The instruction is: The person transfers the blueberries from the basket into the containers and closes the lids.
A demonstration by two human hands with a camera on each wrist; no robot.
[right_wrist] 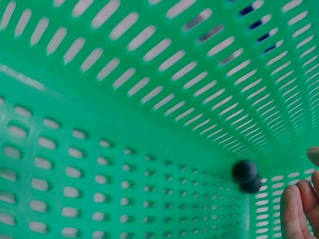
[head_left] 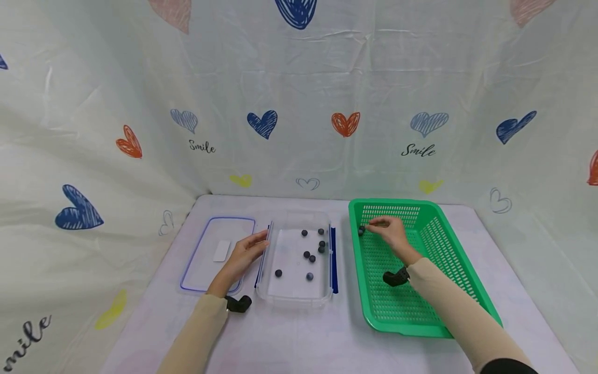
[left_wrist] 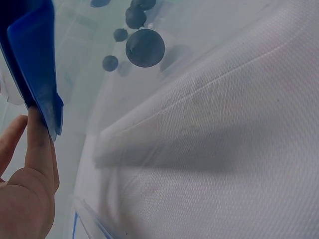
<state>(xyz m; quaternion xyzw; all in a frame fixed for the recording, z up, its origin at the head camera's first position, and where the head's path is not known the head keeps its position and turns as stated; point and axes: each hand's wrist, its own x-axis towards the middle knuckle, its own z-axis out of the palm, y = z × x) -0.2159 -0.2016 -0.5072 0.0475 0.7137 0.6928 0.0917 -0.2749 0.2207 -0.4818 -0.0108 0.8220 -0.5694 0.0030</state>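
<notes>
My left hand rests its extended fingers along the left side of a clear plastic box, touching a blue side latch in the left wrist view. Several dark round berries, like blueberries, lie scattered on the box's floor. Over inside the green basket, my right hand reaches toward the left wall near the far end. Two more blueberries sit close together by that wall. A small gap separates them from my right fingertips, and nothing shows between the fingers.
A clear lid with a blue rim lies flat left of the box, partly behind my left hand. The box's right latch hangs outward beside the basket. A heart-printed sheet hangs behind the white-covered table.
</notes>
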